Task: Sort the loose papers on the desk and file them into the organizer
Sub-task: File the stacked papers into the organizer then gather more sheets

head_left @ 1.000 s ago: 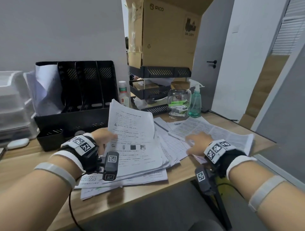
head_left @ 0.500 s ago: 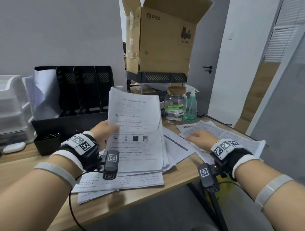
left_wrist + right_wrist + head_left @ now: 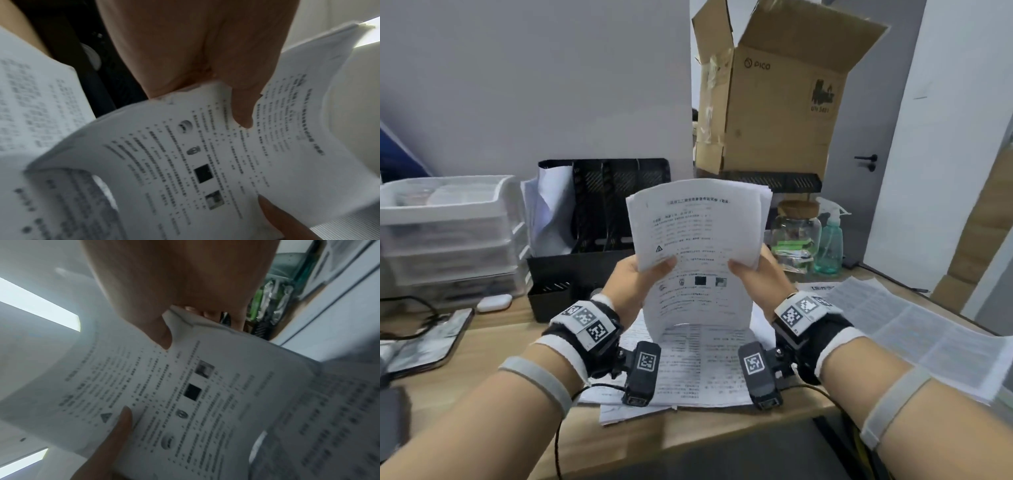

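Observation:
I hold a stack of printed papers point(image 3: 697, 236) upright above the desk, its lower edge standing on the sheets below. My left hand point(image 3: 650, 270) pinches its left edge, thumb on the front page. My right hand point(image 3: 748, 269) pinches the right edge the same way. The wrist views show the stack point(image 3: 205, 154) point(image 3: 174, 394) with a thumb on the print at each side. More loose sheets point(image 3: 698, 363) lie flat under my wrists, and a large printed sheet point(image 3: 914, 329) lies at the right. The black file organizer point(image 3: 606, 212) stands behind, with paper point(image 3: 551, 205) in its leftmost slot.
Clear plastic drawers point(image 3: 448, 233) stand at the left, with a phone point(image 3: 428, 339) and a white case point(image 3: 494, 303) in front. An open cardboard box point(image 3: 774, 102) sits on a black rack. A glass jar point(image 3: 796, 233) and a spray bottle point(image 3: 830, 243) stand at the right.
The right hand left the sheets on the right and took the stack's right edge. Both hands raised the stack from lying tilted on the pile to upright in front of the organizer.

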